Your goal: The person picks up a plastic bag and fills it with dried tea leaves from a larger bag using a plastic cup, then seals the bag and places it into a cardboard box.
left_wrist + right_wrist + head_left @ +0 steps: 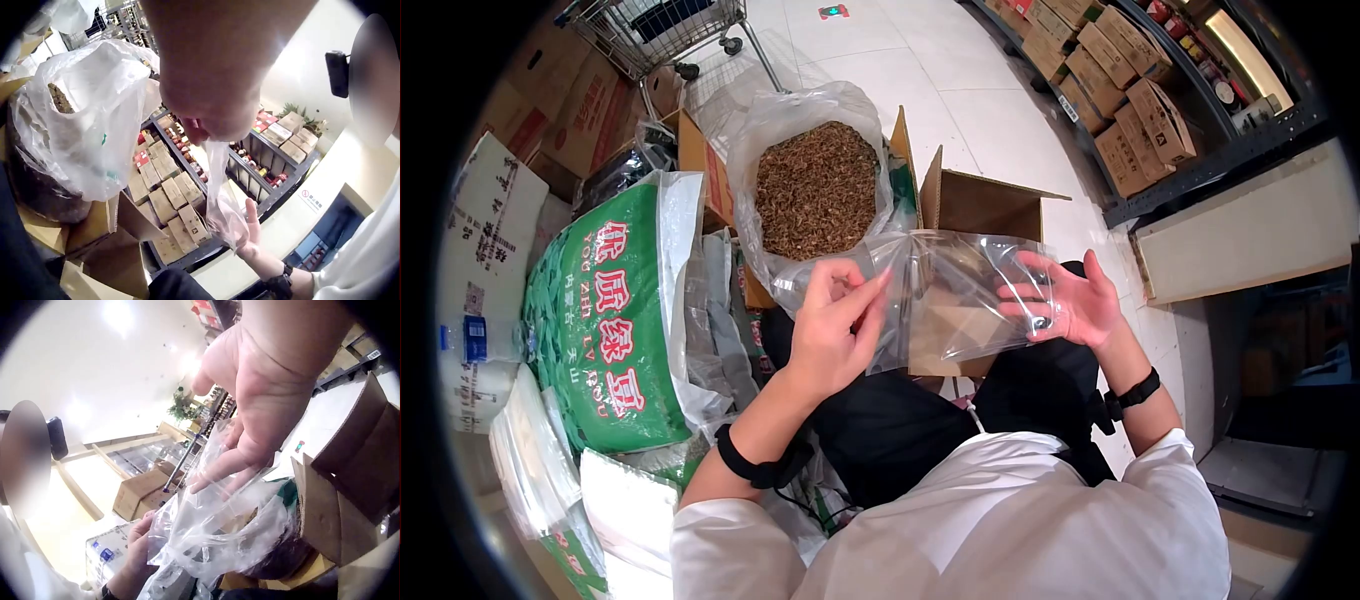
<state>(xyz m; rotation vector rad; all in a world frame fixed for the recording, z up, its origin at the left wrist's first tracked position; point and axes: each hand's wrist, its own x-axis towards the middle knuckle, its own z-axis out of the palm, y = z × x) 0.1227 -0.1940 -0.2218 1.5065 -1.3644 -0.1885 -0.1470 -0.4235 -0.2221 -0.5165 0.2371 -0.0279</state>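
Observation:
A clear plastic bag (945,290) stretches between the two hands, above the lap. At its left end, the left hand (832,325) pinches the plastic between thumb and fingers. The right hand (1070,300) has its fingers spread and fairly straight, the thumb pointing up; its fingers show through the film at the bag's other end. In the right wrist view the same plastic (181,519) drapes about the right fingers. Just ahead of the left hand stands a large translucent sack (745,205) filled with small brown dried pieces (818,190).
An open cardboard box (990,210) sits below and beyond the bag. On the left lie a green-and-white printed sack (605,320) and stacked white packaging (630,510). A shopping cart (650,30) stands at the back left, shelves with cartons (1145,130) at the right.

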